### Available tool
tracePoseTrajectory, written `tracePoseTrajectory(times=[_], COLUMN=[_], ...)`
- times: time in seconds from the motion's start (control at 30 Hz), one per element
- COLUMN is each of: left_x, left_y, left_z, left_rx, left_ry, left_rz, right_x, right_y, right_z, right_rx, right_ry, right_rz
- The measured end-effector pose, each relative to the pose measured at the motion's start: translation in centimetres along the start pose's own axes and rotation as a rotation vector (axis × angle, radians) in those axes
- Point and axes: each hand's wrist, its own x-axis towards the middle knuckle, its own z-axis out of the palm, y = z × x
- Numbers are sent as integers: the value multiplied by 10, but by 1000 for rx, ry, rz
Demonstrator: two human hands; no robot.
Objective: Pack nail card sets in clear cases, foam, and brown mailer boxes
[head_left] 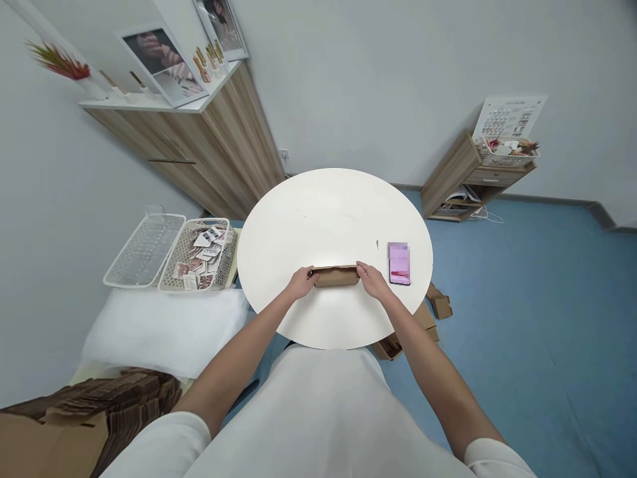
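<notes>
A small brown cardboard box (337,277) is held over the near half of the round white table (328,206). My left hand (301,283) grips its left end, and my right hand (372,280) grips its right end, with fingers closed on the cardboard at both sides. The inside of the box and its underside are hard to make out. To the right of my right hand lies a phone (399,263) with a lit pinkish screen. A tiny dark item (377,244) rests on the tabletop near the phone.
White baskets (144,252), one holding many small cards (204,255), stand at left beside white wrapping (164,328). Stacked flat cardboard (54,438) fills the lower left. Brown boxes (440,304) lie on the floor right of the table. Wooden cabinets (199,146) line the wall.
</notes>
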Motion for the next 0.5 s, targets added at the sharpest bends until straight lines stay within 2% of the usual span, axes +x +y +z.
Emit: tracePoseTrajectory(times=[0.1,0.17,0.3,0.5], left_x=[-3,-6,-8,-8], left_y=[0,2,5,6], left_z=[6,9,10,8], left_rx=[51,86,62,-20], left_ry=[134,190,218,237], left_rz=[-26,-25,28,59], right_x=[0,1,3,9], right_y=[-4,-7,-10,-2], right_z=[3,3,1,1], right_rx=[-70,-112,-111,98], right_ry=[90,89,29,24], right_rz=[-26,-56,-80,-31])
